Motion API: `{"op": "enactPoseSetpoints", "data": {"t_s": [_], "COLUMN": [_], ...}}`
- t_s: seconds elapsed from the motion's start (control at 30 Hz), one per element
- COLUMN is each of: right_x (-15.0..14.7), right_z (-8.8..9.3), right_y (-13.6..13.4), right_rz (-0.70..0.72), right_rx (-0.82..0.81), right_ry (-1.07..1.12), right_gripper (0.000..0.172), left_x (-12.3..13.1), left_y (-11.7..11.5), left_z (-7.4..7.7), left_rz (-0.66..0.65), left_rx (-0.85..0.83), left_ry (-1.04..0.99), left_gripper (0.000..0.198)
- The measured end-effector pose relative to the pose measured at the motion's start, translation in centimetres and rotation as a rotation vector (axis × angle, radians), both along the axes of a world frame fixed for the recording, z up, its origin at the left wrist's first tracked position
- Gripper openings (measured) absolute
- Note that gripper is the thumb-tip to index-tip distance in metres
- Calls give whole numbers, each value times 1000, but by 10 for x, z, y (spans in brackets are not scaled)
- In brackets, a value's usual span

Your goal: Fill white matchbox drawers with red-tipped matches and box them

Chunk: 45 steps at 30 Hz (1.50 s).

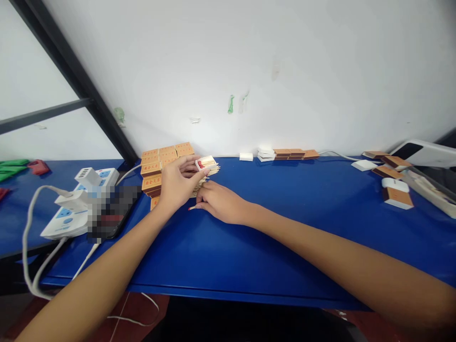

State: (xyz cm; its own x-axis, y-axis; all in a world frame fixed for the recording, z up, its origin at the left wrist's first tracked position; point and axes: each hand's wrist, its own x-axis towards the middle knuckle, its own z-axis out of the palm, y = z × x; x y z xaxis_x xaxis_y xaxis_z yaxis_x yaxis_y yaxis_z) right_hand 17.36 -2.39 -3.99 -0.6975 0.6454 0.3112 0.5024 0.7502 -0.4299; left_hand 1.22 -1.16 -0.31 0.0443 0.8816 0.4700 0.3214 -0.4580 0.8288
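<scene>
My left hand (180, 180) grips a white matchbox tray (206, 164) with red-headed matches lying in it. It is raised a little over a loose pile of matches (213, 171), which the two hands partly hide. Just in front of the pile, my right hand (221, 202) is closed in a pinch. From its fingertips a match (192, 208) sticks out to the left, red head outward. Stacked matchboxes (151, 168) with orange printed tops stand right behind and left of my left hand.
Along the wall lie white trays (265, 154) and brown matchboxes (289, 153). More matchboxes (398, 197) lie at the right beside a white device (422, 154). A power strip (67, 218) with plugs and cables, and a dark phone (123, 209), occupy the left. The blue table's front edge (228, 295) runs below my arms.
</scene>
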Motion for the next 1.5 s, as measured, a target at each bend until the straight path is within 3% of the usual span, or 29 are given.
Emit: {"op": "enactPoseSetpoints", "data": {"t_s": [0.13,0.27,0.47,0.57,0.67,0.77,0.9,1.27,1.4,1.5], "right_x": [3,21,43,36,20,7,0,-1,18,36], "right_z": [4,25,56,49,31,15,9,11,24,42], "right_y": [-1,2,15,13,3,-5,-8,-6,-1,6], "right_rz": [6,20,-129,-188,-160,-120,-142,-117,-57,3], "right_rx": [34,16,-9,-73,-143,-107,-50,-20,-29,-151], "right_ry": [-70,-24,71,95,59,23,-7,-118,-69,-77], "right_gripper": [11,12,13,18,16,13,6,11,12,15], "left_x": [0,-1,-2,-1,-1,0,1,0,0,-1], "left_y": [0,2,4,3,2,1,0,1,2,4], "left_z": [1,-2,-4,-3,-1,1,1,-2,-3,-4], "left_rz": [-8,-15,-8,-12,9,21,11,3,-6,-10], "left_rx": [-6,-2,-15,-13,-5,8,-2,-3,-9,-22], "left_ry": [11,31,64,28,-10,-15,-6,11,18,45], "left_gripper": [51,51,49,50,51,50,50,52,52,51]}}
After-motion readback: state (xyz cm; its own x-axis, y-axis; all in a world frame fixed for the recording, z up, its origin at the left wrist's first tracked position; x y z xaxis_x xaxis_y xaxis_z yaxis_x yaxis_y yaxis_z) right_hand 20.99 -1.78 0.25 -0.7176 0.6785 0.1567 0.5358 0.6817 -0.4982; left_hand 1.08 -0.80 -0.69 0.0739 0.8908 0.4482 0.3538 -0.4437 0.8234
